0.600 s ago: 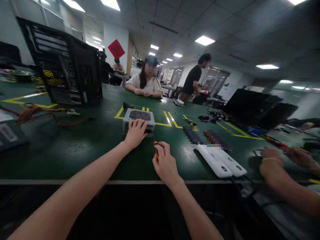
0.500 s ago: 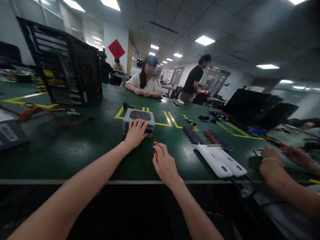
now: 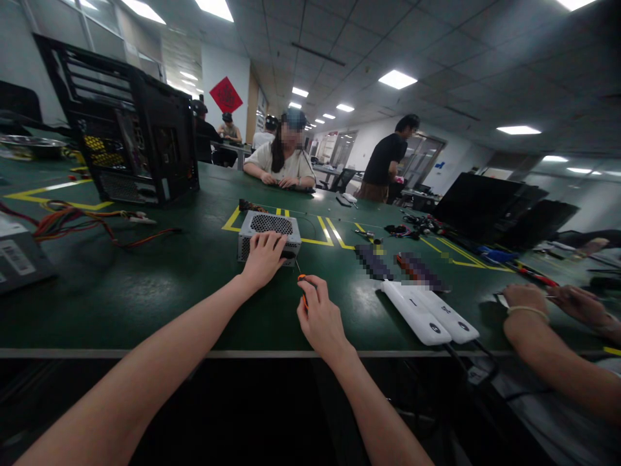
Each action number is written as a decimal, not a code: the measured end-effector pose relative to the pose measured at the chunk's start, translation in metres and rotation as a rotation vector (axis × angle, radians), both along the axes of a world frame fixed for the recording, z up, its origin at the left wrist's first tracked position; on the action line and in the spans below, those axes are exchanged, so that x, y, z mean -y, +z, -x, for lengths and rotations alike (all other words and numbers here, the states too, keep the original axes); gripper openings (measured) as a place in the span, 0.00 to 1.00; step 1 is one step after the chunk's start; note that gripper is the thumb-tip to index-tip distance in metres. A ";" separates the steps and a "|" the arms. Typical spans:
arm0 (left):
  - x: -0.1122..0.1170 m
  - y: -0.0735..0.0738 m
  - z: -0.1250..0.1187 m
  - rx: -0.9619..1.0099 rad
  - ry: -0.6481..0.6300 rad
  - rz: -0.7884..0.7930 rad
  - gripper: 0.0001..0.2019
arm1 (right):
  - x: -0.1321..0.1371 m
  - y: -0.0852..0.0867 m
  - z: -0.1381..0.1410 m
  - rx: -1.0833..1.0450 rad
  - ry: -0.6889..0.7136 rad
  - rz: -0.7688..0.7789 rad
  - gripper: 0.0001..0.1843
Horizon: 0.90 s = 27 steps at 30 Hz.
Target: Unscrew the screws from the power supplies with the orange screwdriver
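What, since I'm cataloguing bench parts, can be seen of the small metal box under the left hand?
The metal box is small, silver-grey and rectangular, with a perforated top and vented near side. It sits flat on the green table, by yellow tape lines. The left hand rests on its near edge; the screwdriver points at its near-right corner, contact unclear.

dark green bench (image 3: 145,291) marked with yellow tape lines, and sitting right on it are a silver power supply box (image 3: 270,226), a black PC case (image 3: 130,129) far left, tangled red-orange cables (image 3: 82,223) and two white gadgets (image 3: 429,317) near the front edge
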<state>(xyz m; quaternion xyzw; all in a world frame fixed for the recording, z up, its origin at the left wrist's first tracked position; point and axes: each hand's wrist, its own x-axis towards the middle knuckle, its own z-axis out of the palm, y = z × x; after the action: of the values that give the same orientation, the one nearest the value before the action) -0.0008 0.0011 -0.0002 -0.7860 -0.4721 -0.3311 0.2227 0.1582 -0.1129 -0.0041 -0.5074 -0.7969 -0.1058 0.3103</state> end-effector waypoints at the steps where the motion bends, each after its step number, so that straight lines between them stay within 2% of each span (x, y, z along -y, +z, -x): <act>1: 0.000 0.000 0.000 -0.002 0.001 -0.002 0.22 | 0.000 0.000 0.000 -0.007 0.014 -0.005 0.17; 4: -0.001 -0.001 0.000 0.000 0.000 -0.004 0.22 | -0.002 -0.003 0.000 -0.058 -0.005 -0.041 0.15; 7: -0.001 -0.002 0.000 0.004 -0.008 -0.003 0.23 | -0.003 -0.005 -0.002 -0.097 -0.082 -0.072 0.13; 11: 0.000 -0.003 0.000 -0.009 -0.017 -0.012 0.24 | -0.003 -0.005 -0.003 -0.111 -0.141 -0.054 0.12; 18: 0.000 -0.003 0.002 -0.029 -0.034 -0.040 0.10 | -0.002 -0.002 -0.001 -0.075 -0.065 -0.017 0.16; 22: -0.001 -0.003 0.001 0.003 -0.046 -0.041 0.08 | -0.001 -0.003 -0.001 -0.057 -0.005 -0.032 0.16; 27: 0.000 -0.003 0.001 0.004 -0.042 -0.043 0.07 | -0.002 -0.003 -0.003 -0.099 -0.113 -0.063 0.11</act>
<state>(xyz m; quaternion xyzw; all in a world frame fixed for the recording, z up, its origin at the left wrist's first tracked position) -0.0020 0.0012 -0.0033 -0.7902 -0.4486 -0.3475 0.2314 0.1611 -0.1110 -0.0072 -0.5462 -0.7469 -0.1232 0.3587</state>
